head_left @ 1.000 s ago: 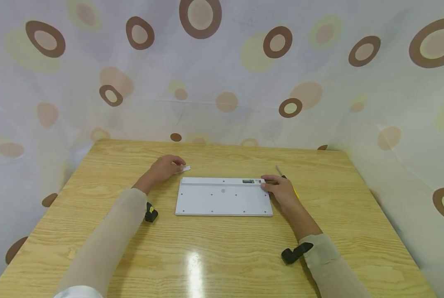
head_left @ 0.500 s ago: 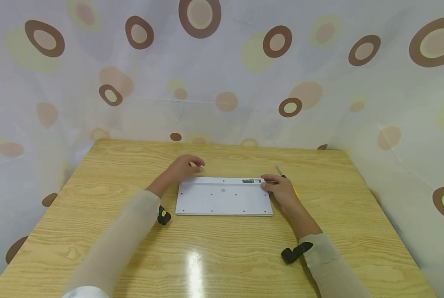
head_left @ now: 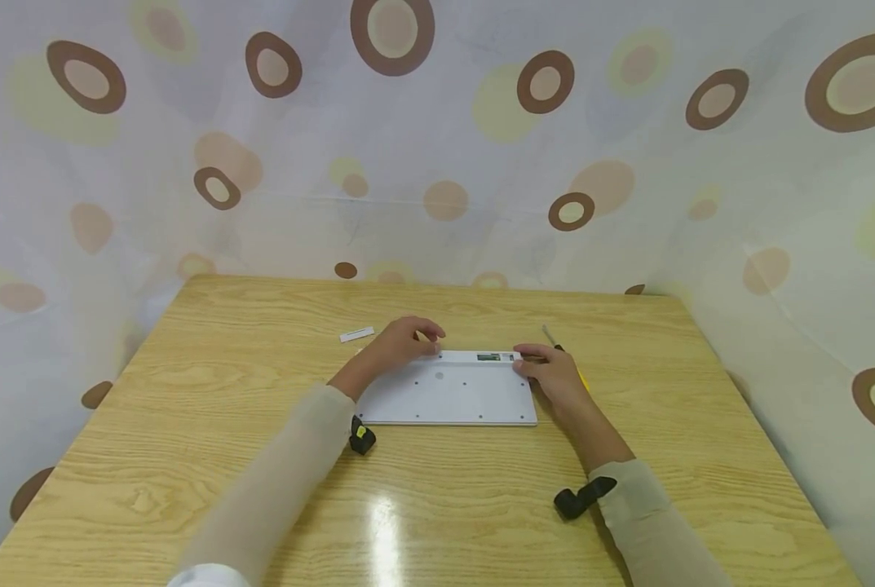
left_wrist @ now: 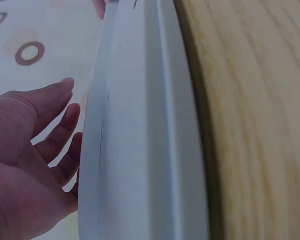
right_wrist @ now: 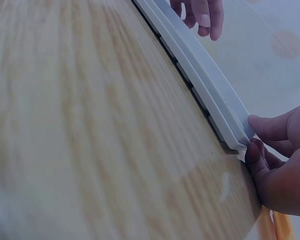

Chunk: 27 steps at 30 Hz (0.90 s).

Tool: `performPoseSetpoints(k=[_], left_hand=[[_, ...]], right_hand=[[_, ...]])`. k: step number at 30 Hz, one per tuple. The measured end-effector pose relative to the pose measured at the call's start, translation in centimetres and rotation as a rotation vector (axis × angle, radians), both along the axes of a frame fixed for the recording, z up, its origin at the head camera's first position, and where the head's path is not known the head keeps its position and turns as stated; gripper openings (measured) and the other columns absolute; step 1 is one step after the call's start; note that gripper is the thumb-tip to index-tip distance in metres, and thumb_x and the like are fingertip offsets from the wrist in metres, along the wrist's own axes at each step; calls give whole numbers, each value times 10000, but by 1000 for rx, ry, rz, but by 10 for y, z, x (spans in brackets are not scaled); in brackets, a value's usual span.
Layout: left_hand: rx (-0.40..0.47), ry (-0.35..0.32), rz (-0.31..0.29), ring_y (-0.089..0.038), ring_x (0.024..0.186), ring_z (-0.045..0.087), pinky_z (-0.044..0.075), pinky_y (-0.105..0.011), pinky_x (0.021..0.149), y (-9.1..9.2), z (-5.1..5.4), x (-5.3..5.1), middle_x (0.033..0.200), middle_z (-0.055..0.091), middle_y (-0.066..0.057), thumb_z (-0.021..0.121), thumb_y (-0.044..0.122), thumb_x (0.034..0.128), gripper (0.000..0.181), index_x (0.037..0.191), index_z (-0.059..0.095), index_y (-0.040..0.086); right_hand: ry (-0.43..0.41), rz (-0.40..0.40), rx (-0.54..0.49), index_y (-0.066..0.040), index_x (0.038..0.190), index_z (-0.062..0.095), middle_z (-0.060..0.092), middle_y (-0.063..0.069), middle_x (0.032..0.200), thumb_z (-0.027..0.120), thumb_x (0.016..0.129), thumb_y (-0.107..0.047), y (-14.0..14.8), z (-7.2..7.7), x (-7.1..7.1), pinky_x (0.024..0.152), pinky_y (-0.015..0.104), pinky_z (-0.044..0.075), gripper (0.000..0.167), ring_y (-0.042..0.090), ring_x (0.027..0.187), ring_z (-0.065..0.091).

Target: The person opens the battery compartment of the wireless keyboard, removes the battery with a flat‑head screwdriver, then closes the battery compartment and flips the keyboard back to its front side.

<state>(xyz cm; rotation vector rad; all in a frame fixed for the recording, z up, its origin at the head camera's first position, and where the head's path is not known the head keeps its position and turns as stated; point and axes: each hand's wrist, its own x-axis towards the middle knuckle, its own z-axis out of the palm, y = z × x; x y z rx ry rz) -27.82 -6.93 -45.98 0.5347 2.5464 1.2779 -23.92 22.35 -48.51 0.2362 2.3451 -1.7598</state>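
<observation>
A white keyboard (head_left: 455, 399) lies upside down on the table, its underside dotted with small screws. Near its far right corner, an open battery slot (head_left: 489, 357) shows something green inside. My right hand (head_left: 554, 379) holds that corner; the right wrist view has thumb and fingers (right_wrist: 260, 160) pinching the keyboard's end. Over the far edge, left of the slot, hovers my left hand (head_left: 404, 341). Its fingers are loosely bent and hold nothing, as the left wrist view confirms. A small white battery cover (head_left: 356, 334) lies on the table beyond the keyboard's far left corner.
Partly hidden behind my right hand lies a screwdriver (head_left: 548, 333) with a yellow and black handle. The wooden table (head_left: 437, 505) backs onto a patterned curtain (head_left: 408, 163). Black cameras sit on both wrists, including the right wrist camera (head_left: 584, 497).
My left hand has let go of the battery cover, leaving it on the table, and has moved right along the keyboard's far edge. My right hand and the keyboard have stayed put.
</observation>
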Motion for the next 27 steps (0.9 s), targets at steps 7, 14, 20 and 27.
performPoseSetpoints(k=[7,14,20,27], left_hand=[[10,-38,-23,-186,905,548,452,-313,790,17,-5,2,1131,668,-21,683,233,968,291,1244,699,140],[-63,-14,-52,-156,955,585,477,-324,835,33,-8,1,1146,676,26,696,281,964,275,1225,706,198],[-120,6,-50,-145,1024,609,487,-359,886,42,-12,0,1177,683,45,718,324,946,279,1209,712,233],[-173,47,-69,-120,992,605,483,-344,873,48,-13,-3,1162,685,50,717,331,945,281,1213,713,246]], right_hand=[[4,5,-3,-61,1347,622,600,147,1324,681,963,-126,-1,1,1,849,175,493,394,190,1116,572],[-5,-2,-8,-67,1339,627,597,141,1320,678,962,-120,0,2,1,849,167,487,384,202,1133,560],[-4,4,5,-72,1336,629,596,135,1345,678,962,-123,0,2,1,861,168,489,380,210,1177,554],[33,46,41,-66,1374,602,593,158,1356,651,987,-158,4,6,3,852,187,506,401,212,1138,583]])
